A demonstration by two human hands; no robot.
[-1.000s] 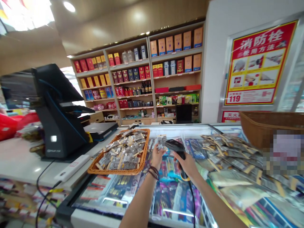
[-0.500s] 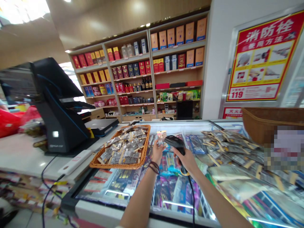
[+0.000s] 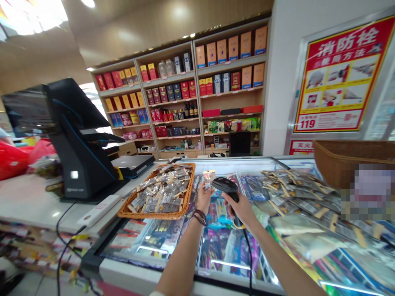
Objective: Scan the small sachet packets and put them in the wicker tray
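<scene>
My right hand is wrapped round the grip of a black barcode scanner, whose cord hangs down toward me. The scanner's head points left, close to my left hand. Between the fingers of that hand is a small clear-and-tan snack packet, held upright above the glass top. A dark beaded bracelet circles my left wrist. Just left of it stands an orange wicker basket with many similar small packets in it.
Under my hands is a glass-topped freezer with colourful packs inside. More packets lie heaped on the right, by a brown basket. On the left counter stand a register screen, a scale and a white power strip.
The scanner and my right hand have shifted very slightly left, nearer the packet. My left hand keeps its hold, almost still.
</scene>
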